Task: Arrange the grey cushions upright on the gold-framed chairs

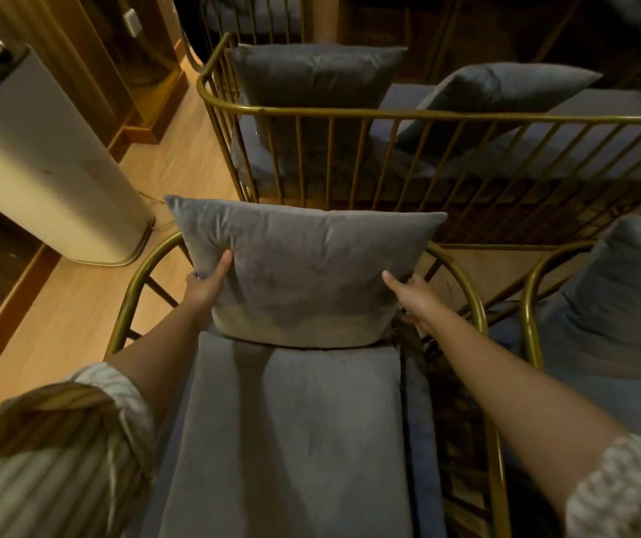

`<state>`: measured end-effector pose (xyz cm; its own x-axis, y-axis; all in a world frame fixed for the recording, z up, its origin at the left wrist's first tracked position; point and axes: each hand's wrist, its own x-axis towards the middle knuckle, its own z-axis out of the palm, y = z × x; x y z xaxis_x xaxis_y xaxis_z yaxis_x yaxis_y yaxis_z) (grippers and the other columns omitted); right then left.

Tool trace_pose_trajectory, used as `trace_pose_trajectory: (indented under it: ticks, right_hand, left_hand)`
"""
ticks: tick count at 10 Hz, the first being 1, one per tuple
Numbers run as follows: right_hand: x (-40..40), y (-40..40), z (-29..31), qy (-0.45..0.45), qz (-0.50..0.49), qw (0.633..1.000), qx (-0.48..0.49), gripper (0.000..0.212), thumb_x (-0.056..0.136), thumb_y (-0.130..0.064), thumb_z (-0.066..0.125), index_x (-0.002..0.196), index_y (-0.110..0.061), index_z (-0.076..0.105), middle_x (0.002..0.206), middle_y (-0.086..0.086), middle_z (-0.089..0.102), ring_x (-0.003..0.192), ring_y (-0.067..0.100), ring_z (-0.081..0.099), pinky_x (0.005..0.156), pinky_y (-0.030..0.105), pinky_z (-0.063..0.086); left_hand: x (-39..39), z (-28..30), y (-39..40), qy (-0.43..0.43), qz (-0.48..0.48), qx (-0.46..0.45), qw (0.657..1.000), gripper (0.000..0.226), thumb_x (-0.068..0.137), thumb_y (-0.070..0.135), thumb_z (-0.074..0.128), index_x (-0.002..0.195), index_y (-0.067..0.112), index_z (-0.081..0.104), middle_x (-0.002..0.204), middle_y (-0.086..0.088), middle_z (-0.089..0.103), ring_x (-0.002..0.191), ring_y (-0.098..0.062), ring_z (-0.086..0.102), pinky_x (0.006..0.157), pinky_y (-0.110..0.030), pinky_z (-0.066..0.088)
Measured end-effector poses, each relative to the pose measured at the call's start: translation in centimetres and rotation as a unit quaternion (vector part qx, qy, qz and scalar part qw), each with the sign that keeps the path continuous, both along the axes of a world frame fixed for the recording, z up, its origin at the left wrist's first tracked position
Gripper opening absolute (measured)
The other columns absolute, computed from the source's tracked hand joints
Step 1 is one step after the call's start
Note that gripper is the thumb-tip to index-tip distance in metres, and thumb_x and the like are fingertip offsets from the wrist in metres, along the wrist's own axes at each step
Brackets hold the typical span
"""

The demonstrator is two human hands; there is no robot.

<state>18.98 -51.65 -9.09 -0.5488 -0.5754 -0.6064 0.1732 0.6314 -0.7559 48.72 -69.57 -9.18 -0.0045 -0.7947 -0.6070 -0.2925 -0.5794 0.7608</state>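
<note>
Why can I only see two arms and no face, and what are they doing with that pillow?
The camera sits on a person's head and looks forward and down, so you see what they see: their own two arms in rolled-up striped sleeves, never their face. There is just this one picture.

The left hand and right hand grip the two sides of a soft square grey cushion. It stands upright on the flat grey seat pad of a chair with a curved gold metal frame.

Behind it is a gold-railed seat with two more grey cushions: one upright, one leaning over. A tall white appliance stands on the wooden floor to the left.
</note>
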Motion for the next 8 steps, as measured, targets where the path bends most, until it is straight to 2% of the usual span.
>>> trace_pose_trajectory:
  ticks: [1, 2, 3, 4, 5, 6, 7, 8]
  right_hand:
    - [0.8, 2.3, -1.4, 0.051, 0.069, 0.996, 0.021, 0.079, 0.091, -0.044, 0.066, 0.156, -0.018, 0.027, 0.156, 0.005, 0.043, 0.141, 0.031, 0.044, 0.113, 0.049, 0.042]
    - [2.3, 5.5, -0.9, 0.127, 0.185, 0.972, 0.07, 0.079, 0.097, -0.037, 0.061, 0.159, -0.016, 0.017, 0.16, 0.01, 0.035, 0.144, 0.032, 0.039, 0.117, 0.047, 0.037]
    - [2.8, 9.7, -0.5, 0.182, 0.285, 0.934, 0.112, 0.082, 0.09, -0.052, 0.059, 0.157, -0.024, 0.02, 0.155, 0.007, 0.044, 0.14, 0.032, 0.045, 0.115, 0.054, 0.035]
    - [0.5, 12.9, -3.8, 0.229, 0.332, 0.909, 0.109, 0.089, 0.071, -0.069, 0.049, 0.15, -0.032, 0.031, 0.147, 0.001, 0.052, 0.135, 0.03, 0.05, 0.111, 0.06, 0.036]
    - [0.5, 16.8, -1.7, 0.258, 0.365, 0.888, 0.109, 0.086, 0.073, -0.063, 0.055, 0.148, -0.027, 0.034, 0.145, 0.005, 0.053, 0.13, 0.03, 0.054, 0.107, 0.056, 0.043]
    - [1.4, 21.3, 2.6, 0.325, 0.397, 0.852, 0.104, 0.079, 0.08, -0.051, 0.066, 0.147, -0.022, 0.036, 0.144, 0.01, 0.052, 0.128, 0.034, 0.053, 0.105, 0.054, 0.046]
    - [1.1, 24.4, 4.7, 0.361, 0.415, 0.831, 0.082, 0.072, 0.075, -0.053, 0.067, 0.137, -0.025, 0.044, 0.137, 0.009, 0.054, 0.126, 0.031, 0.053, 0.106, 0.059, 0.042]
    - [0.8, 26.6, 5.8, 0.388, 0.459, 0.796, 0.074, 0.076, 0.076, -0.051, 0.073, 0.14, -0.026, 0.042, 0.144, 0.006, 0.051, 0.131, 0.032, 0.049, 0.109, 0.06, 0.039]
  left_hand:
    - [0.1, 0.8, 3.8, -0.014, -0.024, -0.007, 1.0, 0.096, 0.083, 0.062, 0.064, 0.155, 0.016, 0.02, 0.159, -0.014, 0.031, 0.142, -0.039, 0.035, 0.111, -0.056, 0.037]
    - [1.5, 1.3, 8.8, -0.079, -0.114, -0.018, 0.99, 0.085, 0.087, 0.047, 0.069, 0.154, 0.019, 0.025, 0.152, -0.014, 0.041, 0.133, -0.037, 0.046, 0.097, -0.045, 0.046]
    - [3.9, 1.2, 13.9, -0.105, -0.189, -0.037, 0.976, 0.094, 0.075, 0.045, 0.079, 0.152, 0.021, 0.03, 0.149, -0.008, 0.042, 0.131, -0.032, 0.048, 0.102, -0.044, 0.047]
    - [5.5, 2.4, 19.6, -0.116, -0.161, -0.034, 0.98, 0.098, 0.08, 0.028, 0.08, 0.156, 0.017, 0.02, 0.154, -0.008, 0.034, 0.14, -0.032, 0.038, 0.105, -0.044, 0.044]
    - [6.0, 3.4, 25.3, -0.124, -0.098, -0.04, 0.987, 0.087, 0.086, 0.017, 0.075, 0.155, 0.011, 0.024, 0.15, -0.012, 0.042, 0.134, -0.035, 0.046, 0.101, -0.044, 0.047]
    - [6.1, 5.4, 30.9, -0.134, -0.057, -0.038, 0.989, 0.075, 0.087, 0.014, 0.073, 0.15, 0.006, 0.033, 0.145, -0.021, 0.048, 0.126, -0.039, 0.054, 0.092, -0.04, 0.049]
    - [6.3, 6.7, 34.8, -0.155, -0.065, -0.063, 0.984, 0.071, 0.085, 0.021, 0.076, 0.145, 0.007, 0.042, 0.143, -0.019, 0.051, 0.126, -0.036, 0.054, 0.102, -0.044, 0.049]
    - [6.4, 8.1, 38.8, -0.177, -0.074, -0.106, 0.976, 0.061, 0.087, 0.027, 0.073, 0.139, 0.007, 0.05, 0.139, -0.017, 0.055, 0.124, -0.033, 0.056, 0.105, -0.047, 0.047]
